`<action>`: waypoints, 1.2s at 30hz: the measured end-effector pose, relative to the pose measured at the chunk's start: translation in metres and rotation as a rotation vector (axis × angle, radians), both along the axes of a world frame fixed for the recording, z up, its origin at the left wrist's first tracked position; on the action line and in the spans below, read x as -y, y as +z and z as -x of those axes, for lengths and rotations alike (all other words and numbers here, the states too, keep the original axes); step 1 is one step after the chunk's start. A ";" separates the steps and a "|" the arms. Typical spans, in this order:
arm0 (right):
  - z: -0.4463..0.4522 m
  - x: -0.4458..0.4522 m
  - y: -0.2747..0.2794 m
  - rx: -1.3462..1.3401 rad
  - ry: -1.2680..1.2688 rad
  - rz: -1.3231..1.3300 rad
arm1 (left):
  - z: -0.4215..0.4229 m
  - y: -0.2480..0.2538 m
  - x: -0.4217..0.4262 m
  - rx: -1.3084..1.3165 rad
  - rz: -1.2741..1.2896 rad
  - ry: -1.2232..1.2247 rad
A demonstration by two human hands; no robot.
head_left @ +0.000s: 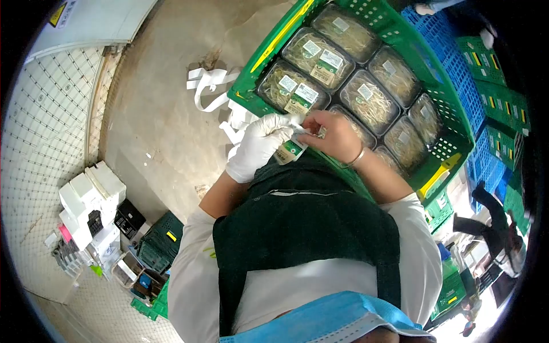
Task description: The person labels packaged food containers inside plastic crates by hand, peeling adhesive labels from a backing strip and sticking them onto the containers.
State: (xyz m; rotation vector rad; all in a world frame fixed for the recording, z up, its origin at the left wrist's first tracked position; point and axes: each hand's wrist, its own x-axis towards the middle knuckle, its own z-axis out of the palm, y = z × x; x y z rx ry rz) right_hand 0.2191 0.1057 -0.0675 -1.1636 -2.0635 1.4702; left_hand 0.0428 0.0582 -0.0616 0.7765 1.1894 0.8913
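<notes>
My left hand point(257, 143), in a white glove, is closed in a pinch on a strip of green and white labels point(289, 151) at the near edge of the crate. My bare right hand point(337, 137) meets it there, its fingers pinched at the upper end of the labels. The fingertips partly hide what lies between them. Just beyond both hands, a green crate point(452, 123) holds several clear-wrapped black trays of bean sprouts point(370, 103). White stickers show on many trays; the left ones, such as this tray point(320, 57), also bear green and white labels.
White strips point(214, 103) lie on the floor left of the crate. Blue crates point(457, 74) and stacked green crates point(503, 108) stand to the right. White boxes point(94, 194) and a dark crate point(160, 243) are at lower left. Another person's hand point(424, 9) shows at the top.
</notes>
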 end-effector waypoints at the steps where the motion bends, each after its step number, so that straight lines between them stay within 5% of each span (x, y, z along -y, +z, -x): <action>1: 0.000 0.002 0.001 -0.032 -0.045 -0.036 | 0.001 -0.008 0.001 -0.095 -0.010 -0.040; 4: -0.012 -0.011 -0.005 -0.069 -0.125 -0.214 | -0.003 0.002 -0.008 -0.304 0.186 -0.104; 5: -0.019 -0.023 -0.011 -0.082 -0.154 -0.355 | -0.010 0.007 -0.011 -0.188 0.129 -0.057; 10: -0.080 -0.188 -0.093 0.575 -0.390 -0.548 | 0.003 -0.010 -0.008 -0.110 0.197 0.048; 14: -0.078 -0.208 -0.161 0.995 -0.397 -0.533 | 0.013 -0.011 0.004 -0.110 0.106 0.045; 18: -0.066 -0.186 -0.165 1.096 -0.394 -0.676 | 0.009 0.002 -0.003 0.043 0.228 0.071; 22: -0.070 -0.192 -0.144 1.236 -0.273 -0.330 | 0.001 0.015 -0.013 0.095 0.337 0.211; 24: -0.078 -0.168 -0.124 1.270 -0.304 -0.420 | -0.006 -0.009 -0.007 -0.069 -0.002 0.234; 26: -0.081 -0.132 -0.105 0.703 -0.280 -0.141 | -0.014 0.003 -0.018 -0.153 -0.023 0.043; 27: -0.071 -0.095 -0.088 0.212 -0.365 -0.030 | -0.022 -0.010 -0.018 0.084 -0.108 0.085; 28: -0.062 -0.066 -0.042 0.040 -0.208 0.032 | -0.030 0.001 -0.026 -0.041 -0.124 -0.017; 30: -0.056 -0.024 -0.005 -0.078 0.012 0.044 | -0.053 0.009 -0.030 0.114 -0.060 0.031; 33: -0.061 0.004 0.004 -0.028 -0.211 -0.175 | -0.066 -0.008 -0.022 0.040 -0.049 -0.017; 36: -0.078 0.020 0.012 -0.046 -0.267 0.005 | -0.081 -0.006 -0.017 0.005 0.051 -0.030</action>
